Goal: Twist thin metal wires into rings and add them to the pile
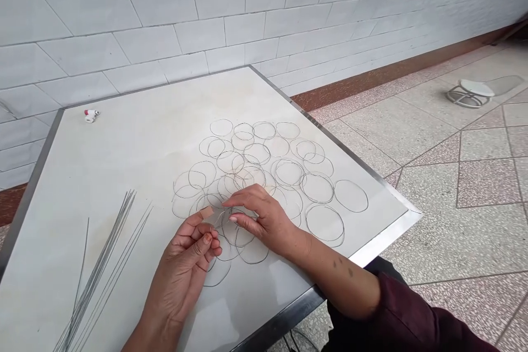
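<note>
My left hand (181, 267) is closed, its thumb and fingers pinching a thin wire (220, 216) above the table. A bandage-like strip (207, 212) wraps one fingertip of that hand. Just to the right, my right hand (264, 217) reaches over the wire, its thumb and index finger slightly apart; no firm grip shows there. Beneath and beyond both hands lie many thin wire rings (317, 187), overlapping on the white table (136, 148). How much of the wire in my fingers is bent into a ring is hard to make out against them.
Left of my hands lies a bundle of straight wires (103, 256). A small red and white object (91, 116) sits near the table's far left corner. The table meets a tiled wall (223, 0). On the floor at right stands a low round stool (470, 92).
</note>
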`<state>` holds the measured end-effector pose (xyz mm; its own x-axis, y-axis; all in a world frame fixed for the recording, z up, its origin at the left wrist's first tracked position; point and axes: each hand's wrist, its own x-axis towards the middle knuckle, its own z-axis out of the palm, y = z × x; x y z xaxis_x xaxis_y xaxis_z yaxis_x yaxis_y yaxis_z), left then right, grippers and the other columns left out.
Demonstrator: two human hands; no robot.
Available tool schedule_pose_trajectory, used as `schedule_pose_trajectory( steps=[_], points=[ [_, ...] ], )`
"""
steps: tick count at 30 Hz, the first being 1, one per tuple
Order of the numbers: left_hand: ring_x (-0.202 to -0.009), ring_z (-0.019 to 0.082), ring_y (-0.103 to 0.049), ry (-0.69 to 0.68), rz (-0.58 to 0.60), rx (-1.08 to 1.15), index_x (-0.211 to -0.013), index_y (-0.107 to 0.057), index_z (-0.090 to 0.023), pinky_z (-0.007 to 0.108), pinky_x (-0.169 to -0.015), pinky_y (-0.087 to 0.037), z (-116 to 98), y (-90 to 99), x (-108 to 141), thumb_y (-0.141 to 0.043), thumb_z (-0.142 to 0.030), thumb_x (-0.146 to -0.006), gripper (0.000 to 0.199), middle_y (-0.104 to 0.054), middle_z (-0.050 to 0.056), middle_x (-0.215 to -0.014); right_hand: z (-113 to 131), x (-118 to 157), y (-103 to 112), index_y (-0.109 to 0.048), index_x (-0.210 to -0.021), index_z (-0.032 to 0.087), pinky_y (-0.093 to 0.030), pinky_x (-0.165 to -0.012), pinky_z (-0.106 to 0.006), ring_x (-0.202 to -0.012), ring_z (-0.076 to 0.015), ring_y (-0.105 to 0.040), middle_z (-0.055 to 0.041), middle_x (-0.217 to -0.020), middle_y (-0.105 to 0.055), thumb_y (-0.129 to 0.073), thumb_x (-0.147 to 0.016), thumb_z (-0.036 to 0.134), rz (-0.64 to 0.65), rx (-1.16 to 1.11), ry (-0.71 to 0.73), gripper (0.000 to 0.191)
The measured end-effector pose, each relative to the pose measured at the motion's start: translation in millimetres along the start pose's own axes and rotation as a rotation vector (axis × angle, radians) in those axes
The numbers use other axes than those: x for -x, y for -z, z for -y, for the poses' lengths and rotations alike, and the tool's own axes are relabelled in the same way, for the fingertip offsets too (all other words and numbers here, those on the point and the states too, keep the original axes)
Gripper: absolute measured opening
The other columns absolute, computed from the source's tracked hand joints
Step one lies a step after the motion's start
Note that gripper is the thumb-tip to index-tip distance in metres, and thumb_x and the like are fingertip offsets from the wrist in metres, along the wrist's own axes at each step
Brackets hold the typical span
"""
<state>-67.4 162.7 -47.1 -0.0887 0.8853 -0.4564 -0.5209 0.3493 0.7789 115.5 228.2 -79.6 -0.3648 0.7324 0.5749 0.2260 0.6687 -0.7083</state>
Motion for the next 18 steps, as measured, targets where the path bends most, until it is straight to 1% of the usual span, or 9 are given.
schedule_pose_trajectory(
  steps=[3, 6, 8, 11, 15, 18],
  points=[
    [-0.067, 0.011, -0.060, 0.021, 0.027, 0.004, -0.108, -0.076, -0.021, 0.021, -0.063, -0.054, 1.3, 1.7, -0.9, -0.090, -0.020, -0.062, 0.048, -0.065, 0.001, -0.076, -1.7, 1.5, -2.8, -0.070, -0.107, 0.022, -0.053, -0.088, -0.036, -0.097, -0.0195, -0.061, -0.0059, -0.099, -0.071, -0.060, -0.097, 0.033, -0.010, 0.010, 0.006, 0.018],
    [-0.069, 0.011, -0.061, 0.047, 0.030, 0.002, -0.109, -0.075, -0.022, 0.021, -0.065, -0.055, 2.1, 3.3, -1.9, -0.089, -0.019, -0.064, 0.047, -0.066, 0.001, -0.078, -2.5, 2.9, -2.6, -0.072, -0.101, 0.021, -0.055, -0.079, -0.031, -0.088, -0.0160, -0.062, -0.0049, -0.091, -0.067, -0.057, -0.099, 0.033, 0.022, -0.044, 0.003, 0.019],
    [-0.071, 0.011, -0.062, 0.057, 0.027, -0.009, -0.111, -0.075, -0.022, 0.021, -0.067, -0.055, 1.5, 3.1, -1.8, -0.088, -0.018, -0.066, 0.047, -0.066, 0.001, -0.078, -1.8, 3.9, -1.6, -0.072, -0.105, 0.020, -0.056, -0.075, -0.028, -0.085, -0.0142, -0.061, -0.0048, -0.091, -0.063, -0.055, -0.100, 0.033, 0.071, -0.094, -0.008, 0.022],
    [-0.072, 0.011, -0.062, 0.050, 0.019, -0.035, -0.111, -0.074, -0.020, 0.020, -0.068, -0.054, -0.6, 0.7, -1.1, -0.088, -0.019, -0.066, 0.047, -0.065, -0.001, -0.077, 0.1, 4.9, 0.1, -0.072, -0.110, 0.022, -0.056, -0.074, -0.027, -0.084, -0.0134, -0.060, -0.0044, -0.091, -0.059, -0.052, -0.101, 0.032, 0.120, -0.135, -0.006, 0.024],
    [-0.070, 0.010, -0.061, 0.061, 0.003, -0.061, -0.105, -0.075, -0.019, 0.021, -0.067, -0.054, -1.5, -1.2, -0.9, -0.089, -0.023, -0.066, 0.042, -0.064, 0.000, -0.079, 0.2, 5.7, 0.9, -0.071, -0.110, 0.021, -0.056, -0.072, -0.026, -0.082, -0.0129, -0.059, -0.0038, -0.090, -0.058, -0.054, -0.101, 0.030, 0.089, -0.133, -0.001, 0.022],
    [-0.070, 0.010, -0.061, 0.059, 0.022, -0.076, -0.103, -0.076, -0.019, 0.021, -0.068, -0.054, -0.3, 0.0, -1.3, -0.088, -0.025, -0.068, 0.038, -0.065, 0.000, -0.082, -1.1, 6.7, 0.5, -0.072, -0.110, 0.020, -0.056, -0.072, -0.024, -0.083, -0.0123, -0.059, -0.0037, -0.091, -0.058, -0.056, -0.100, 0.027, 0.096, -0.140, 0.025, 0.020]
  ],
)
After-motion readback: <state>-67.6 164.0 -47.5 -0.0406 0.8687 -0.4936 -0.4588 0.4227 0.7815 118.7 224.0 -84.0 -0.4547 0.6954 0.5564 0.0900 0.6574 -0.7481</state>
